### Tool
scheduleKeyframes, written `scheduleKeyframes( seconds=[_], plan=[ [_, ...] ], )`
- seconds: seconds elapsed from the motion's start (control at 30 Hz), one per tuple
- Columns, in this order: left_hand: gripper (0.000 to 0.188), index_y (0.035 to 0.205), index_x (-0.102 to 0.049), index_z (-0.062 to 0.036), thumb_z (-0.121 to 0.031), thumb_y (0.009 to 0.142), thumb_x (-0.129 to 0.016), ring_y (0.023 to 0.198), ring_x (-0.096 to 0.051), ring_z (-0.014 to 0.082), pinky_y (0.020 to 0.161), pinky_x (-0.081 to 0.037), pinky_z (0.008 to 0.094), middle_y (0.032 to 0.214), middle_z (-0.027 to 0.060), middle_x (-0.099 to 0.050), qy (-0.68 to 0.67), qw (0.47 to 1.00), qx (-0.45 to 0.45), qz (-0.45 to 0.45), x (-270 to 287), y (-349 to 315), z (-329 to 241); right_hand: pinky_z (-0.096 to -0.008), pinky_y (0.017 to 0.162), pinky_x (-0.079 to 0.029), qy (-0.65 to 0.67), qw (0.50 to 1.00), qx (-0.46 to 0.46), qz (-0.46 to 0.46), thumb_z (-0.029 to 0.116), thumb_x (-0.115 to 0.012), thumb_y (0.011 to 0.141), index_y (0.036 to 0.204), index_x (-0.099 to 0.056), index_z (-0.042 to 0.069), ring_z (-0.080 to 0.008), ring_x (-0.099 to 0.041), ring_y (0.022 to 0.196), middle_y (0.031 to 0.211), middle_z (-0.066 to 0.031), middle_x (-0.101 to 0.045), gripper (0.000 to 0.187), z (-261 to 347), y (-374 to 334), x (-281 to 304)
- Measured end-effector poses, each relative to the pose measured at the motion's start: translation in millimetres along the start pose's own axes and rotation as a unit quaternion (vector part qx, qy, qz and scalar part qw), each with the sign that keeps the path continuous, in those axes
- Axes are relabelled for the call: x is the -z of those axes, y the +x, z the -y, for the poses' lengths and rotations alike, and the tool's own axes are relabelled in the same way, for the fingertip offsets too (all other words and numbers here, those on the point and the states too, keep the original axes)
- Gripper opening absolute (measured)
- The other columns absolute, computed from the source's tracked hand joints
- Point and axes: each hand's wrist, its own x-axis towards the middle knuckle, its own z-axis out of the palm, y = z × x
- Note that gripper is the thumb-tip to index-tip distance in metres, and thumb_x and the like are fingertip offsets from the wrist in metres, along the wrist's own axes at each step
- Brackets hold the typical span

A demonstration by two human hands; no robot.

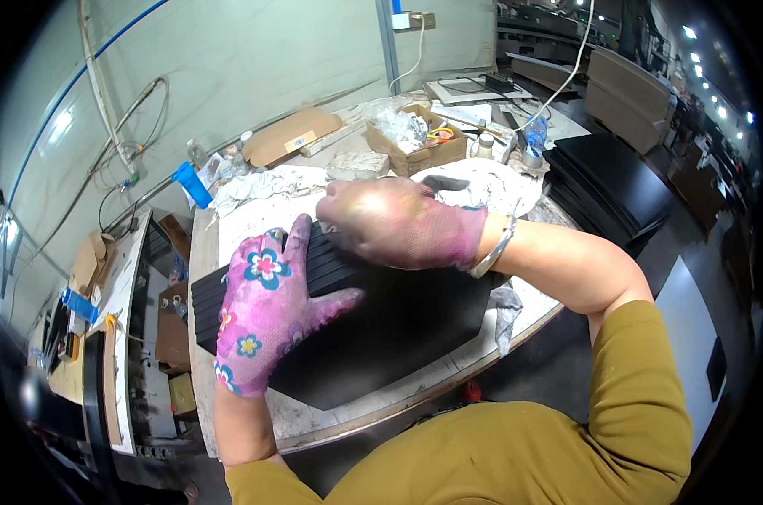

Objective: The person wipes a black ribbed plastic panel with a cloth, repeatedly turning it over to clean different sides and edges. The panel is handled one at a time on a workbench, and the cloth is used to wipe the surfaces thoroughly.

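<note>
A stack of black flat panels lies on the white-stained worktable in front of me. My left hand, in a pink flowered glove, lies flat on the stack's left end with fingers spread, thumb pointing right. My right hand, in a worn pink glove with a metal bangle at the wrist, presses down on the top far edge of the stack, fingers curled over it. I cannot tell whether something small is under the right palm.
Behind the stack lie crumpled white rags, a cardboard box of odds and ends, a flat cardboard sheet, a blue cylinder and bottles. More black panels are stacked at the right. A second bench stands at left.
</note>
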Motion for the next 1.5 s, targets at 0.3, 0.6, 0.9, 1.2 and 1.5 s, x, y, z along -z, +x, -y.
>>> scheduleKeyframes(
  seconds=[0.3, 0.6, 0.9, 1.2, 1.5],
  plan=[
    [0.093, 0.139, -0.043, 0.0017, -0.053, 0.072, -0.074, 0.109, -0.055, 0.0328, 0.099, -0.040, 0.0410, 0.115, 0.0202, -0.059, -0.021, 1.000, 0.012, 0.005, -2, 3, 0, -0.0386, 0.088, -0.051, -0.118, 0.990, -0.042, -0.061, 0.008, -0.064, 0.082, 0.112, -0.058, 0.004, -0.0328, -0.060, 0.098, 0.106, -0.0148, -0.060, 0.031, -72, -52, 10],
    [0.089, 0.138, -0.046, -0.0020, -0.054, 0.071, -0.074, 0.106, -0.057, 0.0343, 0.099, -0.040, 0.0431, 0.110, 0.0196, -0.061, 0.004, 1.000, 0.016, -0.021, -10, 2, 5, -0.0374, 0.091, -0.050, -0.101, 0.970, -0.220, -0.020, 0.014, -0.062, 0.089, 0.123, -0.055, 0.004, -0.0288, -0.061, 0.105, 0.116, -0.0159, -0.060, 0.036, -67, -51, 25],
    [0.089, 0.139, -0.047, -0.0046, -0.052, 0.070, -0.075, 0.109, -0.055, 0.0357, 0.099, -0.041, 0.0442, 0.114, 0.0199, -0.060, -0.007, 1.000, 0.030, -0.001, -4, -2, 1, -0.0394, 0.080, -0.052, 0.000, 0.997, -0.024, -0.067, 0.010, -0.062, 0.085, 0.112, -0.056, 0.005, -0.0320, -0.063, 0.091, 0.104, -0.0167, -0.061, 0.028, -51, -51, 7],
    [0.086, 0.138, -0.047, -0.0047, -0.049, 0.070, -0.076, 0.110, -0.054, 0.0377, 0.100, -0.039, 0.0448, 0.115, 0.0203, -0.060, -0.019, 1.000, 0.019, 0.000, -2, 0, -3, -0.0416, 0.077, -0.052, -0.015, 0.996, 0.051, -0.066, 0.005, -0.065, 0.077, 0.103, -0.056, 0.010, -0.0343, -0.061, 0.090, 0.100, -0.0118, -0.058, 0.029, -17, -53, 8],
    [0.093, 0.142, -0.042, -0.0036, -0.057, 0.072, -0.071, 0.119, -0.048, 0.0385, 0.105, -0.034, 0.0463, 0.129, 0.0220, -0.053, 0.004, 0.999, 0.032, 0.022, 2, -4, -10, -0.0420, 0.081, -0.050, -0.046, 0.996, -0.024, 0.078, 0.007, -0.058, 0.077, 0.100, -0.055, 0.006, -0.0331, -0.061, 0.093, 0.098, -0.0156, -0.059, 0.023, -14, -17, 8]
  ],
)
